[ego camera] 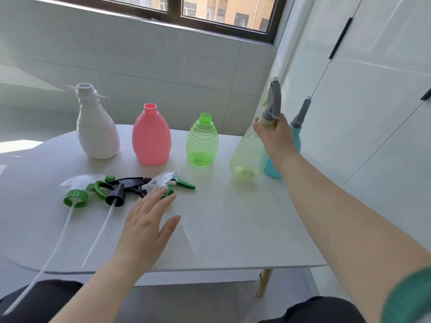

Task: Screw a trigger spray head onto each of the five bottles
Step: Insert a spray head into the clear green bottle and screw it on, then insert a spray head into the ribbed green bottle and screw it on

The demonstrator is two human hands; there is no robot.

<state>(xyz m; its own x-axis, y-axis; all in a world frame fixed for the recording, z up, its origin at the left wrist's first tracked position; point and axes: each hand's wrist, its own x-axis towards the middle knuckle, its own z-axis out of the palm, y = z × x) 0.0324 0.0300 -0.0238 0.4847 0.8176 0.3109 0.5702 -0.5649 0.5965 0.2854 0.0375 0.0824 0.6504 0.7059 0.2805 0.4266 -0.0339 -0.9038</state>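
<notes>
the left hand [149,220], fingers straight and spread, is over the loose trigger heads [121,190] on the table [233,229]. the right hand [277,138] grips the neck of the tilted yellow bottle [245,157], which carries a grey head [274,101]. the white bottle [96,131], pink bottle [151,138] and green bottle [202,143] stand uncapped and empty.

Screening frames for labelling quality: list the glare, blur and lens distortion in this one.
Head view: daylight from the window washes out the table at its far left; the yellow bottle gripped by the right hand looks motion-smeared, as does the white-green spray head at the fingertips of the left hand; the wide lens bows the table's near edge.
</notes>
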